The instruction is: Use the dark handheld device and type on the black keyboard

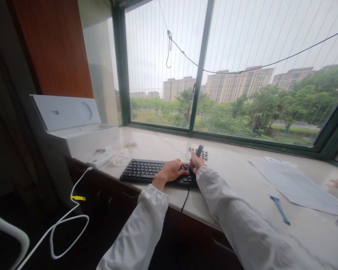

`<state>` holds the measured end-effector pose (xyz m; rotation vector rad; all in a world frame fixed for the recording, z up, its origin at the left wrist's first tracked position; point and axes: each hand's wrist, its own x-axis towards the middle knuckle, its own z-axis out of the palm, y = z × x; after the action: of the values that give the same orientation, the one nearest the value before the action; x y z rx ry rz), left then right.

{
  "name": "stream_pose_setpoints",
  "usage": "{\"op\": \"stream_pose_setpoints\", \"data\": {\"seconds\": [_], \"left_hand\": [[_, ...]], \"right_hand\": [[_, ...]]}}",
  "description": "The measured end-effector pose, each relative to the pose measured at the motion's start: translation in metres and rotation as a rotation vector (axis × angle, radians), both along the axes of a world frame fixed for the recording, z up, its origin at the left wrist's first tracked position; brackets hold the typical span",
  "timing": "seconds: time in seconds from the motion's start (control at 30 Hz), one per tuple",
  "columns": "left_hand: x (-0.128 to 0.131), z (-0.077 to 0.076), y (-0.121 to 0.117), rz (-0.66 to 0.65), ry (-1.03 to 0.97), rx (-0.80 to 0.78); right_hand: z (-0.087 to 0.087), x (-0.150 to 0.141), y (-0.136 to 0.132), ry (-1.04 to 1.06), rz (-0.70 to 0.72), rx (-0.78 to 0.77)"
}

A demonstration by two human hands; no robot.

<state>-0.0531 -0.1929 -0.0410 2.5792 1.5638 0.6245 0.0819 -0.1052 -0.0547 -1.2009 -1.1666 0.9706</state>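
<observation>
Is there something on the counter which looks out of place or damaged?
Yes: what look like keycaps lie loose on the counter beyond the keyboard; they would normally be fitted on it. No damage is clear to see.

A: Any lettering legible?
B: None. Keyboard [142,169]: pale marks across the black top, too small to read.
A: Paper sheet [295,180], right side?
B: Rows of faint print, apparently; too blurred to make out a word.
A: Yellow tag [79,198], lower left?
B: No word or number readable.

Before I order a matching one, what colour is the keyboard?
The keyboard is black; head view shows it.
</observation>
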Motion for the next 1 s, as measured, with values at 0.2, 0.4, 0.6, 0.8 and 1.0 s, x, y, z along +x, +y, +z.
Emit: {"op": "stream_pose_setpoints", "data": {"seconds": [0.2,0.4,0.6,0.8,1.0], "left_hand": [[-0.001,-0.001,0.000,0.016,-0.005,0.016],[-0.003,-0.001,0.000,0.093,-0.040,0.010],[-0.003,-0.001,0.002,0.178,-0.083,-0.068],[-0.003,-0.002,0.008,0.174,-0.148,-0.120],[0.000,0.001,0.011,0.188,-0.127,-0.106]], "right_hand": [[0.001,-0.008,-0.010,0.155,0.048,-0.045],[0.004,-0.016,-0.023,0.215,0.262,0.083],[0.004,-0.016,-0.030,0.084,0.289,0.151],[0.002,-0.014,-0.031,-0.051,0.307,0.210],[-0.002,-0.014,-0.031,-0.169,0.254,0.348]]}}
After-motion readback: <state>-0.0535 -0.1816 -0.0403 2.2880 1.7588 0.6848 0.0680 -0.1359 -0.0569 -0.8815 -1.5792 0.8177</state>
